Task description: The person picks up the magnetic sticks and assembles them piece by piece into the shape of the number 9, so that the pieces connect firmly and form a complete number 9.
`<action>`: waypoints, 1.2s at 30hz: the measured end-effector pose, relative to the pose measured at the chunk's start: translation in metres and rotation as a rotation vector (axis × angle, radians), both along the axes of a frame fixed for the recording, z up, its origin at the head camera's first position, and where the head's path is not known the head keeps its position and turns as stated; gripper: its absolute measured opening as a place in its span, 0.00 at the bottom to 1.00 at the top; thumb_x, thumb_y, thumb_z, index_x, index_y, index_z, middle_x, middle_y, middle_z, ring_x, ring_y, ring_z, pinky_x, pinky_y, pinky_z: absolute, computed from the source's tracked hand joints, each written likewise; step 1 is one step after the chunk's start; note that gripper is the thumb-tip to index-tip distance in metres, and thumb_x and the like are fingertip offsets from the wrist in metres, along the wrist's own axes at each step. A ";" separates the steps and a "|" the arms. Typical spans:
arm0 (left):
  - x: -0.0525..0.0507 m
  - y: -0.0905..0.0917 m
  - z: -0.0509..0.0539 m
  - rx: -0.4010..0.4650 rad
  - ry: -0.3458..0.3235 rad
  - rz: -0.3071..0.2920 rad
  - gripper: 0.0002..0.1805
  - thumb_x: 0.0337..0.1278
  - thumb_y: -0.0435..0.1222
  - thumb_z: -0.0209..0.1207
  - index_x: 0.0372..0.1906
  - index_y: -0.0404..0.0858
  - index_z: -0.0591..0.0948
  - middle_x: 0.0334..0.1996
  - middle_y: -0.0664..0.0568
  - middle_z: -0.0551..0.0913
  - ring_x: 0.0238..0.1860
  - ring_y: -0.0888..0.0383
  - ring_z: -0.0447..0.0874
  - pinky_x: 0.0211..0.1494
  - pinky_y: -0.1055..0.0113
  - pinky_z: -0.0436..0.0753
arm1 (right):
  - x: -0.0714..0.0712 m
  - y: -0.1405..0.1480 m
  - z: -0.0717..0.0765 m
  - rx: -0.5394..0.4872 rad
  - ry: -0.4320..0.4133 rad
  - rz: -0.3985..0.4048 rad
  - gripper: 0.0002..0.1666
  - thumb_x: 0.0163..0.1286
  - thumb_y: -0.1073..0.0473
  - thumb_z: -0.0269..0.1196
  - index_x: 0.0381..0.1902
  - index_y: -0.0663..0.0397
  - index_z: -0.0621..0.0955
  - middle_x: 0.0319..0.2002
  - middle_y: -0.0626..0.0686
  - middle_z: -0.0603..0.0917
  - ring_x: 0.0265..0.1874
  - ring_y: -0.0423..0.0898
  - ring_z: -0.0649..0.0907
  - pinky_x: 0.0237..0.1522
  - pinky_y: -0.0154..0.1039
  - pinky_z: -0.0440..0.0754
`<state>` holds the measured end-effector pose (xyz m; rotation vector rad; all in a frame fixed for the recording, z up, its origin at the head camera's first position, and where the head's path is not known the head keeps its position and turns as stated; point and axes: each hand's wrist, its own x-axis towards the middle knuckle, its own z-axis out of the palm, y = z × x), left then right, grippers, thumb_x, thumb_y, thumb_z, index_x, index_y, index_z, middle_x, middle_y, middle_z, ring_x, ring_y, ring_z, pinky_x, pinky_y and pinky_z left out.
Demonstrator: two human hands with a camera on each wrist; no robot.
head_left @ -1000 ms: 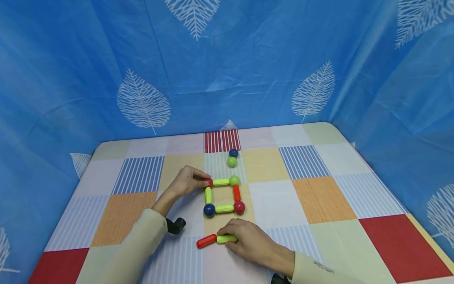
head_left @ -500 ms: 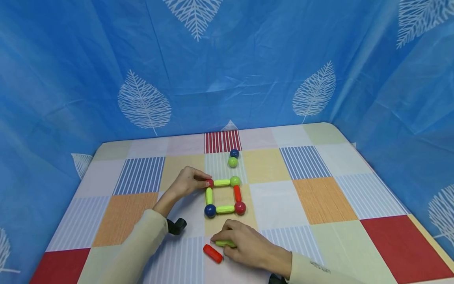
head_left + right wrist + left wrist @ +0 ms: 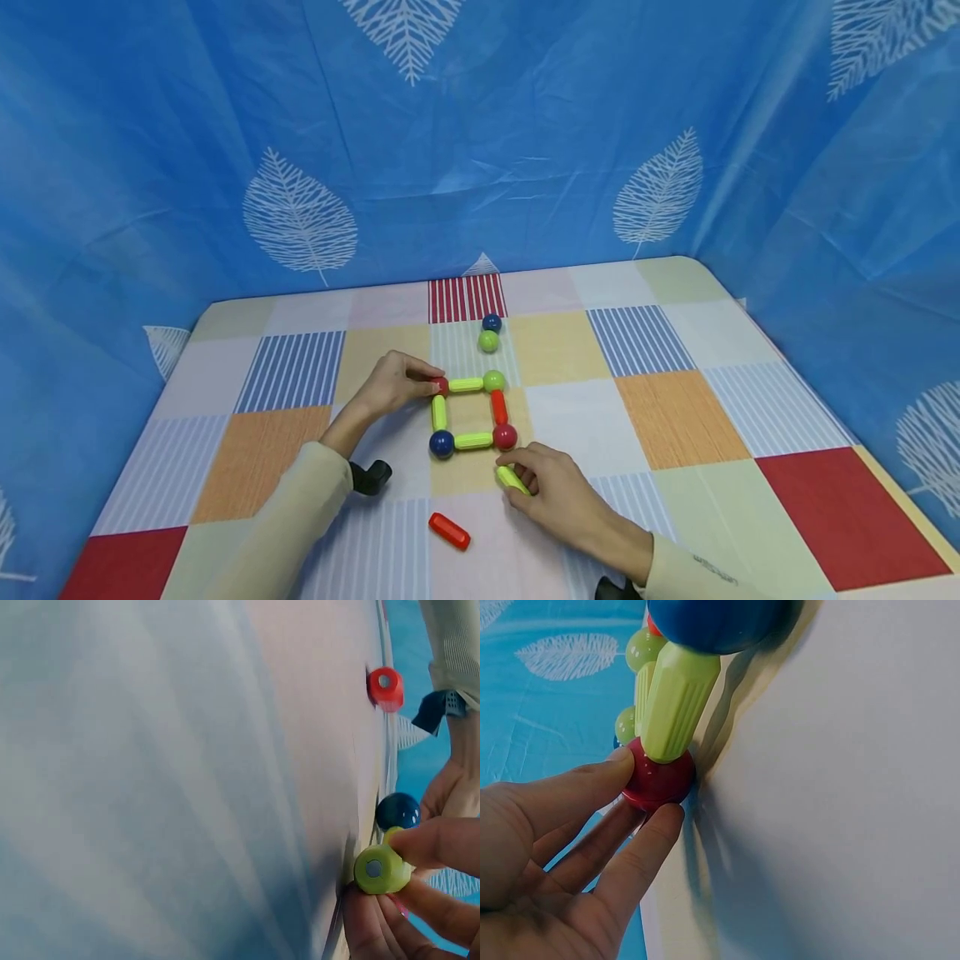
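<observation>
Free passage over cloth (image 3: pixel 467 482) between square frame (image 3: pixel 473 442) and loose red rod (image 3: pixel 449 531)

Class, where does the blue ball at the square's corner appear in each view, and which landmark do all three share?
Head: blue ball, lower middle, slightly left of center.
Left wrist: blue ball, cut off by the top edge.
Right wrist: blue ball, right side.
Shared landmark: left hand.

Curtain (image 3: pixel 480 183): bright blue with white leaves
Surface (image 3: pixel 585 425): patchwork of plain and stripy squares, many colours
Balls (image 3: pixel 505 437): I count two red, two dark blue, two green
Sticks (image 3: pixel 473 441): four lime green, two red
Sleeves (image 3: pixel 300 492): cream, dark writing on one
</observation>
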<state>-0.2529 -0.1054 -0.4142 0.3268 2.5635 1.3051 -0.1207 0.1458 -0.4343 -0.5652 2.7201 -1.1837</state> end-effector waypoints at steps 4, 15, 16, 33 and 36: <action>0.000 0.000 0.000 0.005 -0.004 0.004 0.10 0.56 0.27 0.66 0.44 0.32 0.88 0.42 0.44 0.87 0.46 0.50 0.83 0.48 0.60 0.83 | -0.001 0.004 0.001 -0.025 -0.005 -0.076 0.17 0.56 0.69 0.71 0.45 0.59 0.83 0.30 0.45 0.76 0.26 0.35 0.76 0.28 0.30 0.79; -0.001 0.000 -0.001 0.016 -0.012 0.008 0.10 0.56 0.26 0.66 0.43 0.32 0.88 0.41 0.44 0.87 0.46 0.51 0.83 0.47 0.60 0.83 | -0.005 0.003 0.001 -0.060 -0.015 -0.168 0.19 0.55 0.67 0.73 0.44 0.62 0.80 0.30 0.47 0.76 0.26 0.35 0.78 0.28 0.31 0.79; -0.001 0.000 -0.001 0.017 -0.010 0.009 0.10 0.56 0.26 0.66 0.43 0.32 0.88 0.41 0.44 0.87 0.45 0.51 0.83 0.47 0.60 0.83 | -0.006 0.003 0.001 -0.065 -0.015 -0.172 0.19 0.55 0.67 0.73 0.43 0.62 0.80 0.30 0.47 0.76 0.26 0.36 0.78 0.28 0.31 0.79; -0.001 -0.001 0.000 0.013 -0.002 0.008 0.10 0.55 0.26 0.67 0.43 0.33 0.88 0.41 0.45 0.87 0.45 0.52 0.82 0.46 0.61 0.83 | -0.010 -0.002 0.004 -0.068 -0.041 -0.206 0.14 0.54 0.66 0.74 0.30 0.55 0.77 0.27 0.46 0.79 0.24 0.36 0.80 0.24 0.30 0.79; -0.001 -0.001 -0.001 0.018 -0.001 0.005 0.10 0.55 0.27 0.67 0.43 0.33 0.88 0.41 0.45 0.87 0.45 0.52 0.83 0.45 0.62 0.83 | -0.011 -0.003 0.004 -0.068 -0.054 -0.201 0.14 0.54 0.65 0.75 0.30 0.55 0.77 0.25 0.45 0.79 0.22 0.35 0.80 0.23 0.30 0.79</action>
